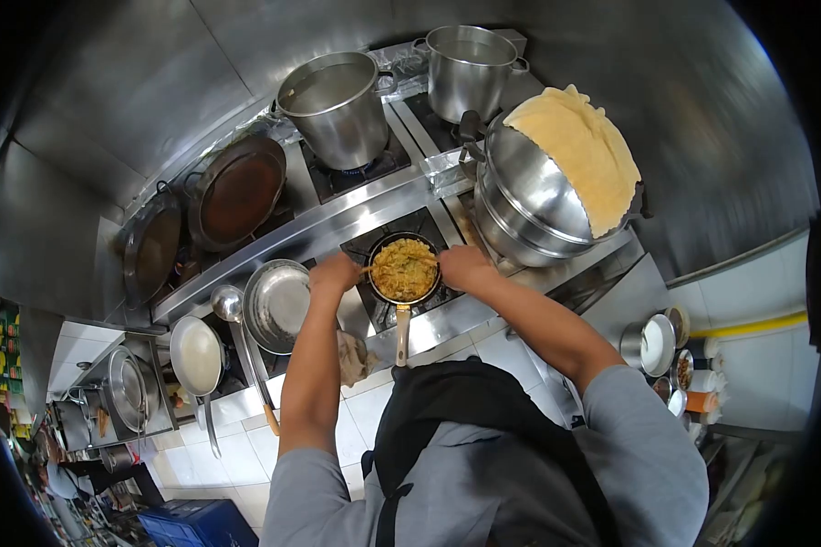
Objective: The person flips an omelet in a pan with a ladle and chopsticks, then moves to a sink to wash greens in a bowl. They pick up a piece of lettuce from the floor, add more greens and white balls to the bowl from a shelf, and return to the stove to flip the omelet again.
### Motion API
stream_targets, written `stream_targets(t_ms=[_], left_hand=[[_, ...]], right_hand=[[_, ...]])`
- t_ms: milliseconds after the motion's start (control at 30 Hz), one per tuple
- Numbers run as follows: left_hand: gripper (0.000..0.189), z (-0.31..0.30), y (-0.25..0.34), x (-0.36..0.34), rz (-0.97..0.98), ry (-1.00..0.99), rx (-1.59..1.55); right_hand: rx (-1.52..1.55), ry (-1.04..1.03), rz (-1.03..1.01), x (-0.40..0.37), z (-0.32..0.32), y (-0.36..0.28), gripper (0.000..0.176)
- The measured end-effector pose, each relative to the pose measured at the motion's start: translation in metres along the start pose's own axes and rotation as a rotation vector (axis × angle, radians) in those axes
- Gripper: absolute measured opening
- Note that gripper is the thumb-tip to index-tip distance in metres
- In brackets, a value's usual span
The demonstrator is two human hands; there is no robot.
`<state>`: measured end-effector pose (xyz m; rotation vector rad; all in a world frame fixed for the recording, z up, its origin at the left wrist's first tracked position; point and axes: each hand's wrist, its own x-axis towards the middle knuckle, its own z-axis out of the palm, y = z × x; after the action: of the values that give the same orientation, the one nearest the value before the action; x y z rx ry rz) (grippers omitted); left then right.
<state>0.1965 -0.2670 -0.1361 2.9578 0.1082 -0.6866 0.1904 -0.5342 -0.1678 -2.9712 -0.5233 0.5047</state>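
Frying pan (pixel 403 302) of yellow food (pixel 401 267) sits on the burner (pixel 380 315) — which presumably bears its weight, freeing left hand (pixel 336 272) and right hand (pixel 465 267), fingers of each curled tight round a slim utensil (pixel 426 260) reaching the food from opposite sides.

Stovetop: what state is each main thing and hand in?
Frying pan: holding yellow food
Left hand: closed, apparently on utensil
Right hand: likewise
Back-left pot: uncovered, liquid inside, flame beneath
Back-right pot: uncovered, liquid inside
Stacked pot: partly under cloth
Reddish pan: tilted
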Motion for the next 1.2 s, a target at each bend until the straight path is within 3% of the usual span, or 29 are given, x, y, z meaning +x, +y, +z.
stream_targets(t_ms=[200, 267, 367, 567, 667, 767, 833, 900, 967, 1133, 1200], left_hand=[[0.024, 0.035, 0.009, 0.032, -0.030, 0.206, 0.195], [0.025, 0.019, -0.001, 0.021, -0.051, 0.159, 0.105], [0.030, -0.006, -0.005, 0.007, -0.016, 0.079, 0.100], [0.025, 0.016, -0.023, 0.015, -0.019, 0.174, 0.175], [0.025, 0.003, -0.017, 0.005, 0.078, 0.053, 0.205], [0.025, 0.024, 0.004, -0.001, 0.098, 0.076, 0.281], [0.024, 0.015, -0.008, 0.002, 0.060, 0.075, 0.220], [0.023, 0.010, -0.012, 0.003, 0.028, 0.068, 0.169], [0.023, 0.007, -0.007, 0.002, 0.128, 0.088, 0.153], [0.025, 0.024, 0.009, 0.012, 0.076, 0.125, 0.156], [0.025, 0.010, 0.003, 0.008, 0.076, 0.035, 0.118]], right_hand=[[-0.032, -0.005, 0.032, 0.031, 0.012, -0.020, 0.024], [-0.028, -0.014, 0.076, 0.027, 0.006, -0.022, 0.024], [-0.060, -0.013, -0.012, 0.012, -0.010, -0.033, 0.023], [0.034, -0.124, 0.021, 0.017, -0.001, -0.045, 0.024], [0.056, -0.116, -0.003, 0.004, -0.008, -0.042, 0.025], [0.020, -0.091, -0.018, -0.004, -0.003, -0.045, 0.023], [-0.009, -0.189, 0.021, -0.001, -0.008, -0.042, 0.024], [-0.023, -0.180, 0.018, -0.008, -0.016, -0.036, 0.024], [-0.038, -0.172, 0.015, -0.009, -0.017, -0.033, 0.025], [-0.031, -0.170, 0.003, -0.011, -0.006, -0.031, 0.024], [-0.008, -0.176, -0.015, -0.020, -0.012, -0.026, 0.024]])
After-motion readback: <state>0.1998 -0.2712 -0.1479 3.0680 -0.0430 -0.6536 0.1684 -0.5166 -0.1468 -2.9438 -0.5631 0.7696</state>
